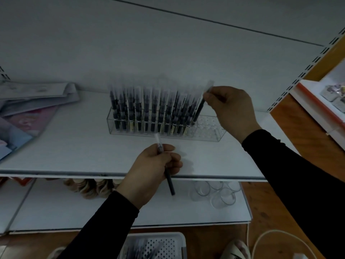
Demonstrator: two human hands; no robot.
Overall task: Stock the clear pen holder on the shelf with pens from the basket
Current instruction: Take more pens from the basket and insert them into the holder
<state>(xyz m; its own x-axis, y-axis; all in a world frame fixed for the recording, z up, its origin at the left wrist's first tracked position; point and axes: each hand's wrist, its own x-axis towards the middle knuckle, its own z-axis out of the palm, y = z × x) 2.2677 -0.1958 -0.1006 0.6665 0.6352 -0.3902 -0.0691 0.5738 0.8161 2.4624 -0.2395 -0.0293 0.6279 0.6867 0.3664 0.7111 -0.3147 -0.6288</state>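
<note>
Dark pen (198,109) pinched in the right hand (230,111), its lower end among the pens standing in the clear pen holder (209,134) on the shelf (74,146). Left hand (152,169) grips another pen (169,181). Basket (155,245) below. Pen labels unreadable.

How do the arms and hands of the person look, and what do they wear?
Both arms wear long, plain black sleeves that end at the wrists. The left hand and the right hand are bare: no gloves, and no rings, watch or bracelet show. The sleeves carry no visible markings or logos.
</note>
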